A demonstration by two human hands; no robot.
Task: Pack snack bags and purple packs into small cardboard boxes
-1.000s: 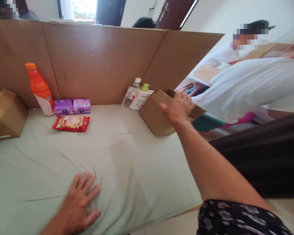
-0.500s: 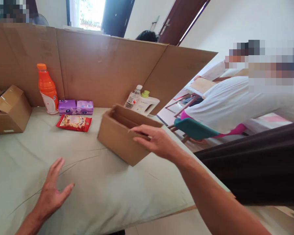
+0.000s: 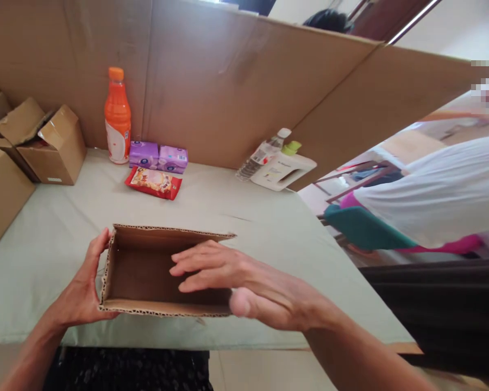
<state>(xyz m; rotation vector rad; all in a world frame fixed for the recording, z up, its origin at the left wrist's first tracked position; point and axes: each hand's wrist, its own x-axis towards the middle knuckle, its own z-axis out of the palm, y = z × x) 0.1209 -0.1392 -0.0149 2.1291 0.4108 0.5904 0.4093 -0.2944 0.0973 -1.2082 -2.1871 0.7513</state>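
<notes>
An open-topped cardboard box [image 3: 142, 274] is near the front edge of the table, its brown inside facing up at me. My left hand [image 3: 79, 290] spans the box's left end, with fingertips at the far corner and the thumb under the near corner. Over the box's right end hovers my right hand [image 3: 236, 277], fingers stretched out and the thumb apart. It covers that end of the box, so I cannot tell whether it touches the rim.
Along a cardboard screen [image 3: 228, 81] stand an orange bottle [image 3: 117, 119], purple tissue packs [image 3: 158, 157], a clear bottle [image 3: 263, 155] and a white jug [image 3: 283, 168]. A red snack packet [image 3: 154, 183] lies before the tissues. Other boxes [image 3: 52, 157] sit left. A person in white [image 3: 444, 184] sits right.
The box has come toward me and to the left, turning its opening up. My left hand has taken its left end; my right hand has let go of the rim and opened. The view has shifted.
</notes>
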